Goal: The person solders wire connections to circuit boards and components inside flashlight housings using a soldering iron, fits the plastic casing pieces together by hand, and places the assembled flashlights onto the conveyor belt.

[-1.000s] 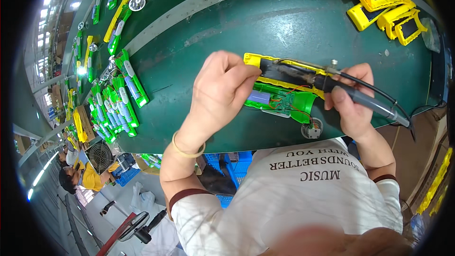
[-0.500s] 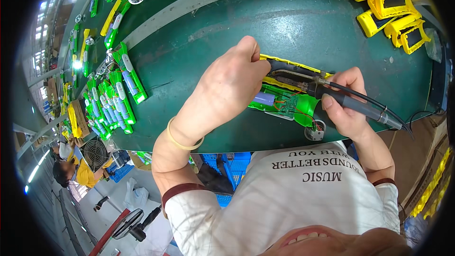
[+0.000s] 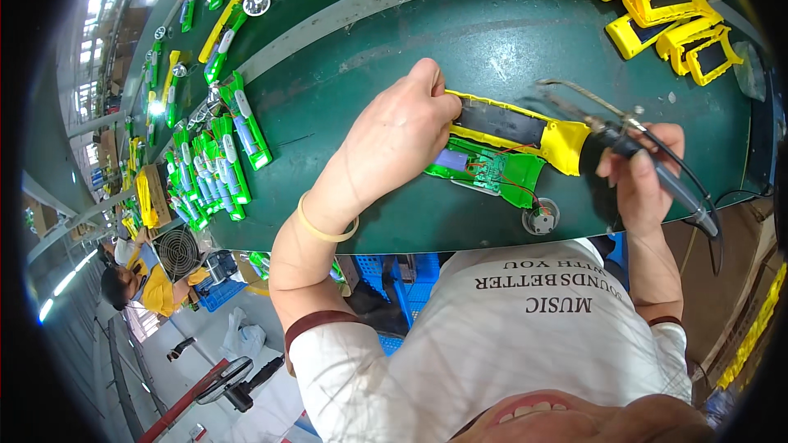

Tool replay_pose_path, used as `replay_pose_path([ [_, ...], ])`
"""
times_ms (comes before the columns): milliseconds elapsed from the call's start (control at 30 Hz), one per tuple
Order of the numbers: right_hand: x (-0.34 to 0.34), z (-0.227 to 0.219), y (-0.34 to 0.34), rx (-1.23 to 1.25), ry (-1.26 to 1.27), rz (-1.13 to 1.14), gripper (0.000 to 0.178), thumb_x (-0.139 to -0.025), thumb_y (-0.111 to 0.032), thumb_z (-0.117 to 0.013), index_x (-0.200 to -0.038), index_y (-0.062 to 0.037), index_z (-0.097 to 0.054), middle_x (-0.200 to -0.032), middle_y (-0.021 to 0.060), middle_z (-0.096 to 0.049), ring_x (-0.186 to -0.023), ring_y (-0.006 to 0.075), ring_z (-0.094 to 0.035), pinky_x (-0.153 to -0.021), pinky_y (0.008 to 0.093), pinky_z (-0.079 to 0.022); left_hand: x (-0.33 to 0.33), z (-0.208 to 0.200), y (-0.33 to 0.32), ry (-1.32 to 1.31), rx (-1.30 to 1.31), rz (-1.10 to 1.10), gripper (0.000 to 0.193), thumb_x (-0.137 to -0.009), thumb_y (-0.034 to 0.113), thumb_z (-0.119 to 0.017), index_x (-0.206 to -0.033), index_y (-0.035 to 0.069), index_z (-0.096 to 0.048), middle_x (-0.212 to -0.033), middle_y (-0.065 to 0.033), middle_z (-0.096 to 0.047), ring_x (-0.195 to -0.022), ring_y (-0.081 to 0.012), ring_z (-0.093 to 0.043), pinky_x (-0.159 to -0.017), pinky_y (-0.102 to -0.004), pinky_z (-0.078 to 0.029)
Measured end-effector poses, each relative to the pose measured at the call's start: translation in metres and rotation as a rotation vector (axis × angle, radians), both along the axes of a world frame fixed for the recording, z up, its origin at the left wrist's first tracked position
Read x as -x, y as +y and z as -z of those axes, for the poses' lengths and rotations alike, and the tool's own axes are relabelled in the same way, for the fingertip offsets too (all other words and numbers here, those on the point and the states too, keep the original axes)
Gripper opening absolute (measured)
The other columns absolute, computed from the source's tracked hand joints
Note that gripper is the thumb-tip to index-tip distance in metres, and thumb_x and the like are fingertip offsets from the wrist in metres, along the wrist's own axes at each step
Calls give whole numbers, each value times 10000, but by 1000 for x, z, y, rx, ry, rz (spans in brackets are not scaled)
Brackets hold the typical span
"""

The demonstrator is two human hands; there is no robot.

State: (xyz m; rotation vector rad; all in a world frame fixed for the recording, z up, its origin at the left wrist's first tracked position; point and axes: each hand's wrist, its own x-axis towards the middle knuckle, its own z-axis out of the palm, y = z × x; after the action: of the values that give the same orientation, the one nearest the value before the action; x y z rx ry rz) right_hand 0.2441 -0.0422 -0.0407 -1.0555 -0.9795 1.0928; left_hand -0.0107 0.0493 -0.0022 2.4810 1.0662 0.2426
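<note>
My right hand [image 3: 644,176] is closed around the dark handle of a soldering iron [image 3: 675,189], whose thin metal tip and curved feed tube are blurred by motion above the table. A yellow plastic casing [image 3: 563,146] with a dark panel inside lies in front of me. My left hand [image 3: 402,119] is closed in a pinch at its left end; the fingertips are partly hidden. Along the casing's near side rests an open green casing [image 3: 521,179] with a circuit board [image 3: 490,166] and a purple battery cell [image 3: 451,159]. Thin wires run to a round lamp reflector [image 3: 541,217].
Several green casings with cells [image 3: 209,168] are heaped at the left on the green table [image 3: 353,57]. Yellow casings with dark panels [image 3: 665,2] are stacked at the far right. A black cable [image 3: 716,254] trails from the iron. Another person [image 3: 156,287] sits at the lower left.
My right hand has drawn the soldering iron right, off the casings, and its tip has swung up. My left hand stays at the yellow casing's end. The whole view has shifted slightly.
</note>
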Motion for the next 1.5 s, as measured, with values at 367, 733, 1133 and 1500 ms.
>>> replay_pose_path([
  [367, -24, 5, 4, 63, 14, 145, 288, -838, -252, -560, -958, -46, -398, -697, 80, -529, -560, 128, -530, -460, 187, -352, -3, -3, 2, 76, 15, 9, 48, -681, 7, -594, -714, 13, -559, -789, -115, -446, -673, -272, -508, -590, -353, -441],
  [733, -27, 5, 5, 69, 23, 159, 285, -837, -265, -553, -954, -51, -405, -679, 78, -527, -555, 125, -528, -454, 188, -345, -7, -3, 23, -70, -237, 71, 203, -718, 106, -655, -918, 69, -646, -1048, -102, -562, -983, -260, -530, -823, -331, -440],
  [1133, -26, 8, 9, 70, 42, 269, 308, -829, -303, -538, -944, -65, -380, -643, 66, -474, -522, 124, -487, -442, 197, -345, 33, 17, -13, -212, 58, 115, 435, -584, 73, -728, -917, 88, -448, -1092, -162, -487, -996, -340, -485, -849, -414, -413],
  [1500, -26, 22, 12, 98, 8, 274, 364, -794, -284, -612, -940, -69, -356, -830, 75, -456, -534, 131, -481, -457, 211, -394, 96, 15, 255, -82, 244, -345, 418, -668, 192, -733, -998, 52, -519, -1030, -73, -527, -929, -203, -540, -795, -323, -450],
])
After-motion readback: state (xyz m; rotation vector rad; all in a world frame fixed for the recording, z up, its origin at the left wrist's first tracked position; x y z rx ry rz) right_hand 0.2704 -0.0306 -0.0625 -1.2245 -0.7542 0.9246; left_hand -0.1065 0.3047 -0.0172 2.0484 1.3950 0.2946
